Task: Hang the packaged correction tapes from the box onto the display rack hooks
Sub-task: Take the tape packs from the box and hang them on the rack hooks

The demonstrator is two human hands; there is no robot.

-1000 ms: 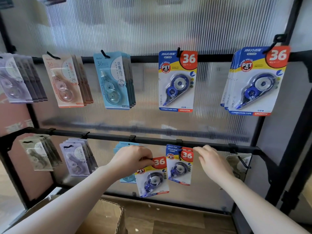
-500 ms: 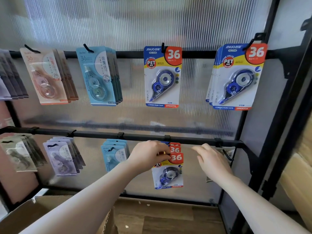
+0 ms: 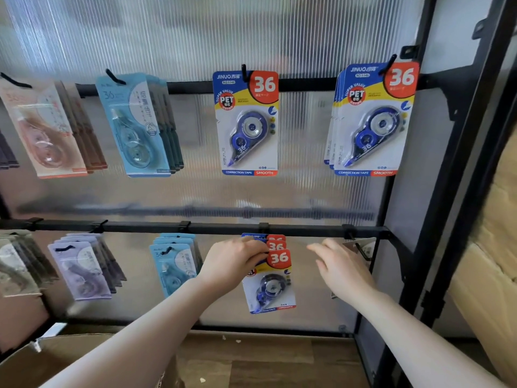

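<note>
Left hand (image 3: 232, 264) pinches blue correction tape pack (image 3: 270, 284) under lower rail (image 3: 223, 228); right hand (image 3: 341, 267) hovers beside, fingers relaxed.

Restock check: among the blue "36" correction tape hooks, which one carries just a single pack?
The upper-rail middle hook's pack hangs alone; the upper-right stack and the lower stack at the left hand show several cards.

1. In front of me is a see-through ribbed wall panel (image 3: 195, 32). Soft daylight comes through it.
2. Black metal posts (image 3: 458, 169) stand on my right side.
3. Past the posts is a pale wall (image 3: 447, 21).
4. A light wooden board (image 3: 492, 247) leans at the far right.
5. The floor (image 3: 265, 362) below me is brown wood planks with a few small white bits on it.
</note>
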